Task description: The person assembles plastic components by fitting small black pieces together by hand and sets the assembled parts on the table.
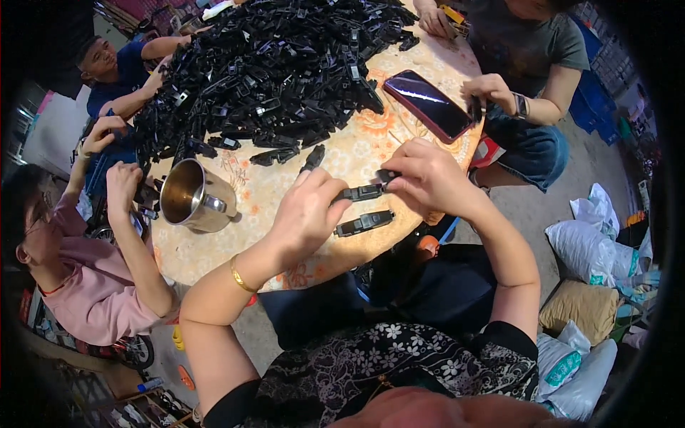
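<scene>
My left hand point(308, 214) is closed on one end of a long black plastic part point(360, 193), just above the near edge of the table. At the other end of that part, my right hand point(434, 177) pinches a small black piece point(387, 175). The two pieces are close together; I cannot tell whether they touch. A second long black part point(365, 223) lies on the patterned tablecloth point(275, 246), nearer to me. Beyond my left fingers rests another black part point(312, 158).
A big heap of black plastic parts point(264, 71) covers the table's far side. A metal mug point(198, 196) stands left; a phone point(428, 105) lies right. People sit at left, far left and far right, their hands at the table. White sacks point(589, 246) lie on the right floor.
</scene>
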`<state>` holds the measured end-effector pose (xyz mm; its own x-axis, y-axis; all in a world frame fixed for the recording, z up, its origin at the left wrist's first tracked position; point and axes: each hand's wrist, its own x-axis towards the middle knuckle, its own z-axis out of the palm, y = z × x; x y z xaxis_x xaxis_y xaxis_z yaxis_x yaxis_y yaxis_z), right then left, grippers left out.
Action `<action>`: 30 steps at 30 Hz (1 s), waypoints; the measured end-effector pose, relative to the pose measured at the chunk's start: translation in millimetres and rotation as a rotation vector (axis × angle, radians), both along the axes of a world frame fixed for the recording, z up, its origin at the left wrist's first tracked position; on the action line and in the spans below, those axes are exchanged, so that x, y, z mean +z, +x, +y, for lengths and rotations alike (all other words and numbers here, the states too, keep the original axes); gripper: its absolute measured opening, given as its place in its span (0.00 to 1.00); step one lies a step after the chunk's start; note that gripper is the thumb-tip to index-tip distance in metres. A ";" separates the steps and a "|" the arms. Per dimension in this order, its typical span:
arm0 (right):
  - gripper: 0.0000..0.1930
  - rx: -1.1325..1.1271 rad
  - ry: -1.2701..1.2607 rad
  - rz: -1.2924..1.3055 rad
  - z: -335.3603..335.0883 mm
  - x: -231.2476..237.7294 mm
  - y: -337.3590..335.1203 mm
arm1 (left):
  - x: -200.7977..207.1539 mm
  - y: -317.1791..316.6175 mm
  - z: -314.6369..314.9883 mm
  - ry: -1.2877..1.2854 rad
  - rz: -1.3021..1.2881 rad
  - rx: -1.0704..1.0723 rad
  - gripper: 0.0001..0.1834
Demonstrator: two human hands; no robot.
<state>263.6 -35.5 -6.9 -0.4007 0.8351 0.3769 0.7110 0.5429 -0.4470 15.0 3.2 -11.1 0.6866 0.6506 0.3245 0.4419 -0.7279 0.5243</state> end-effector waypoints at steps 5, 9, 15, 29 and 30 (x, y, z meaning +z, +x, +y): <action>0.14 -0.006 0.036 -0.078 -1.0 3.1 -11.8 | -5.1 -1.1 1.5 -0.082 -0.066 0.041 0.10; 0.12 0.039 0.044 -0.115 -5.8 7.8 -10.8 | -3.2 -0.5 1.2 -0.098 -0.063 0.034 0.08; 0.14 0.039 0.017 -0.072 -6.6 9.8 -13.2 | -3.4 -4.8 4.7 -0.053 -0.076 -0.030 0.07; 0.14 0.176 -0.239 0.071 7.8 9.4 -8.1 | 25.6 -16.0 19.6 -0.260 -0.026 -0.022 0.05; 0.14 0.220 -0.377 0.056 9.1 15.0 -1.3 | 26.7 -21.4 27.1 -0.055 0.041 0.018 0.07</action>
<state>262.3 -26.4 8.1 -0.5718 0.8156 0.0883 0.5662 0.4702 -0.6771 -6.3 30.3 15.6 0.6867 0.6789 0.2598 0.4768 -0.6905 0.5439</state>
